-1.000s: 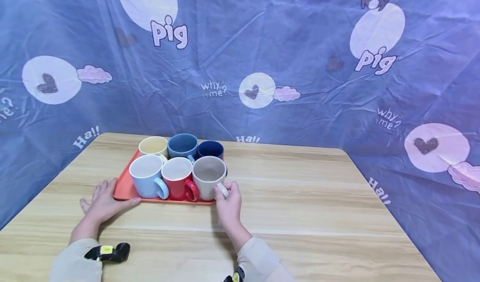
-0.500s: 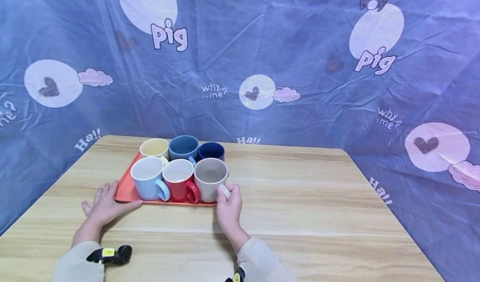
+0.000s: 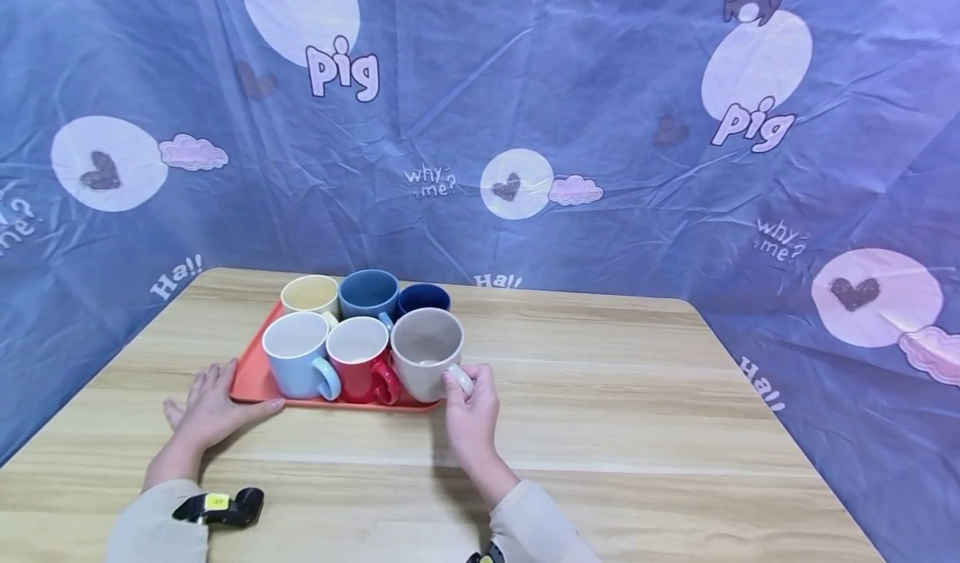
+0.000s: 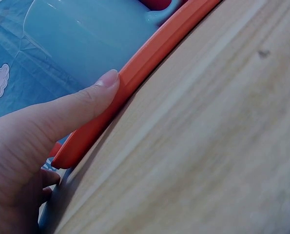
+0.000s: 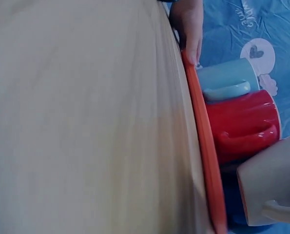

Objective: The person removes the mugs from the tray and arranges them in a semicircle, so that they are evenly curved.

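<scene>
In the head view my right hand (image 3: 471, 405) pinches the handle of a grey mug (image 3: 426, 365) at the front right corner of an orange tray (image 3: 253, 377). This mug is slightly tilted, its base raised off the tray in the right wrist view. My left hand (image 3: 210, 411) spreads round the tray's front left corner, its thumb along the front rim. A light blue mug (image 3: 291, 370) and a red mug (image 3: 356, 371) stand in the front row. Behind them are a cream mug (image 3: 310, 294), a medium blue mug (image 3: 369, 294) and a partly hidden navy mug (image 3: 424, 297).
The tray lies on the left part of a wood-grain table (image 3: 600, 430). A blue printed cloth (image 3: 450, 88) hangs beyond the table's back edge and along its sides. Each sleeve carries a black wrist strap (image 3: 225, 506).
My right hand has moved a little right and up, lifting and tilting the grey mug, which has drawn slightly away from the red one. My left hand stays at the tray's corner.
</scene>
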A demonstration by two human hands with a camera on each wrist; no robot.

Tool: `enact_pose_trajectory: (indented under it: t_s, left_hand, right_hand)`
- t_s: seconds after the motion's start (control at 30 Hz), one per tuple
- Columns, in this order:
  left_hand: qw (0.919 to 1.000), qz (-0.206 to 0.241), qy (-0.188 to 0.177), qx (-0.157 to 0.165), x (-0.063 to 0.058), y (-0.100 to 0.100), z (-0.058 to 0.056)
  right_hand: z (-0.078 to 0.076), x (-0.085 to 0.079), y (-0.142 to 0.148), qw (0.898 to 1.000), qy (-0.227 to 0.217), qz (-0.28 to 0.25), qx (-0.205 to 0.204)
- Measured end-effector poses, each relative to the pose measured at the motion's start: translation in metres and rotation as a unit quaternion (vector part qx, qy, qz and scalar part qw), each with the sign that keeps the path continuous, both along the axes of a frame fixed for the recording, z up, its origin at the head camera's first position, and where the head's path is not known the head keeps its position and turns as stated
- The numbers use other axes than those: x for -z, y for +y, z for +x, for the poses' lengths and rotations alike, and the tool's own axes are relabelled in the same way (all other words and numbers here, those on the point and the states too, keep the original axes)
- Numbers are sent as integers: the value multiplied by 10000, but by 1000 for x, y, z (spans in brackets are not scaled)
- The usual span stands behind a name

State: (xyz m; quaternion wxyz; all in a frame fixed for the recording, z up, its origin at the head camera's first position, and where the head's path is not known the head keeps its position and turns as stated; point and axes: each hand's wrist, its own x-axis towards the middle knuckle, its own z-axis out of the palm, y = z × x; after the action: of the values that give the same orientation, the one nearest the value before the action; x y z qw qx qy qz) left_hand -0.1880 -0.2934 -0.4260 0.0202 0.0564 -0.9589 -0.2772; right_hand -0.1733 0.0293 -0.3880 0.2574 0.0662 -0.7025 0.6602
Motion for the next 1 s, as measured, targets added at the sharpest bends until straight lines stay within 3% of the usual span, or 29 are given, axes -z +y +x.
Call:
enact_pose_trajectory:
  t_s: [0.17,0.53,1.0]
  left_hand:
    - [10000,9,6,7,-1,1,0]
    - [10000,35,13,3,-1,2,1]
    - [10000,-25,35,-15,-1,1,1]
  right_hand:
    - [2,-7,12,9998,145,49,106]
    - [-2,-12,42,9984,-4,230,514]
    - [-22,-12,90,9904,-472,-35,1298]
